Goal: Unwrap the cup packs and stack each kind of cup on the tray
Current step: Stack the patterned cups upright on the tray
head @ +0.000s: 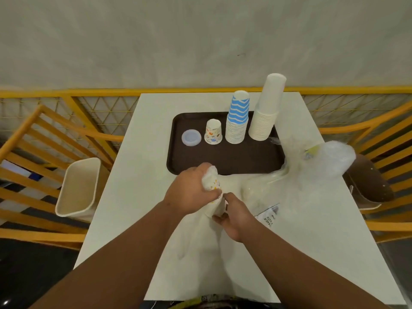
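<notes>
Both hands (pixel 209 197) clutch 1 wrapped cup pack (pixel 213 192) — near tray (pixel 223 157).

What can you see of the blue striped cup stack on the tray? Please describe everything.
The blue striped stack is a tall column of nested paper-looking cups, standing upside down, rims downward. The top cup shows white and blue wavy stripes and a white bottom; below it only the many white rims show. It stands upright on the far part of the brown tray, between the single patterned cup and the taller plain white stack. It seems not to touch either. No wrap is on it, and no hand touches it.
</notes>
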